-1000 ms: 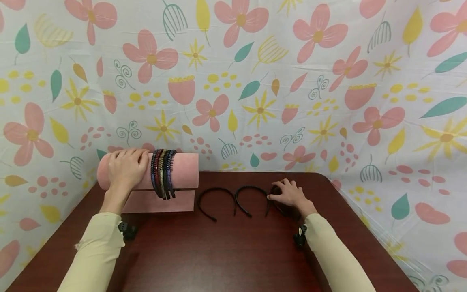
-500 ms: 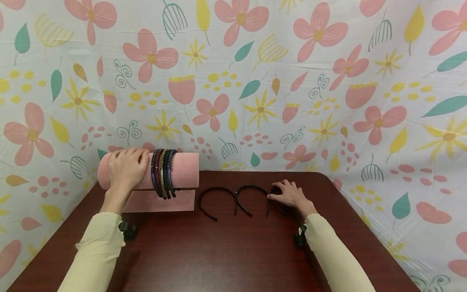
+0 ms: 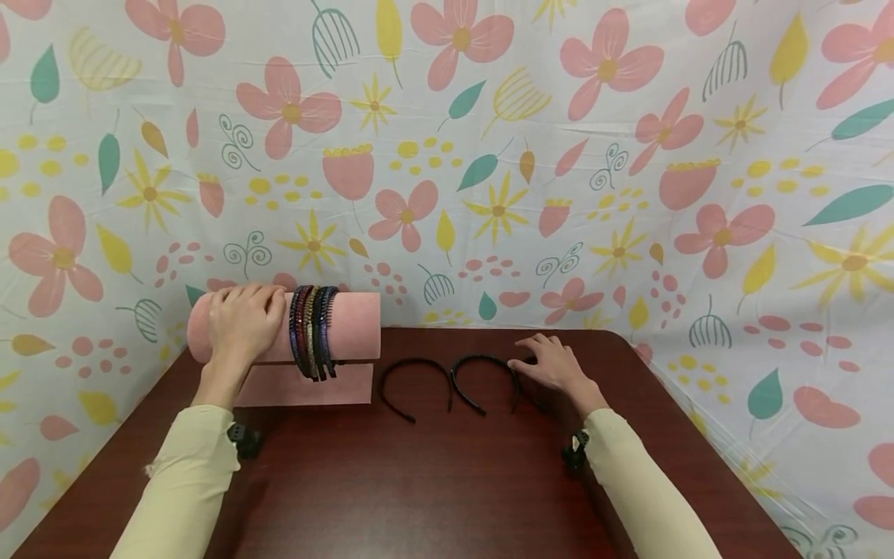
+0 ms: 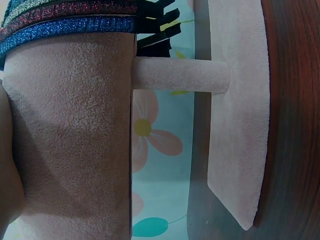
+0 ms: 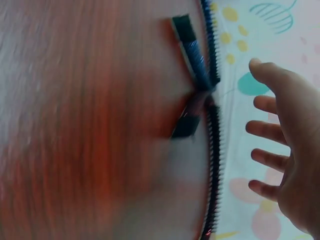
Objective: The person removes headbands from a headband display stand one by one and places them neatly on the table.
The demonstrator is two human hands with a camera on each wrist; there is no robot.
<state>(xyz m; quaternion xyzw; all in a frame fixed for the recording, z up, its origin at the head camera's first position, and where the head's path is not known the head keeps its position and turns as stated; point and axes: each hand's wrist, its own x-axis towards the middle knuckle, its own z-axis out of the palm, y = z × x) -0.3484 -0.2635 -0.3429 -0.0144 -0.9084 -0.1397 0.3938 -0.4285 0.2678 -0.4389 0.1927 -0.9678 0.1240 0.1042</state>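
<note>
My left hand (image 3: 246, 320) grips the left part of a pink plush roll, a headband stand (image 3: 358, 326), its fingers over the top. Several glittery headbands (image 3: 307, 330) in blue, red, gold and black hang round the roll's middle. At the right, my right hand (image 3: 556, 365) hovers by the row of loose headbands with fingers spread and nothing held. In the right wrist view its thumb and fingers are apart from two toothed headbands (image 5: 214, 165) whose ends meet. A third one is partly hidden under the hand in the head view.
Two dark headbands, a left one (image 3: 419, 360) and a middle one (image 3: 483, 357), form arches side by side on the brown table (image 3: 433, 481). The stand's flat base (image 4: 240, 125) sits on the table. A flowered cloth (image 3: 447, 155) hangs behind the table's far edge.
My right hand's fingers have lifted and spread away from the rightmost headband, with the hand shifting slightly up. The left hand and the stand stay where they were.
</note>
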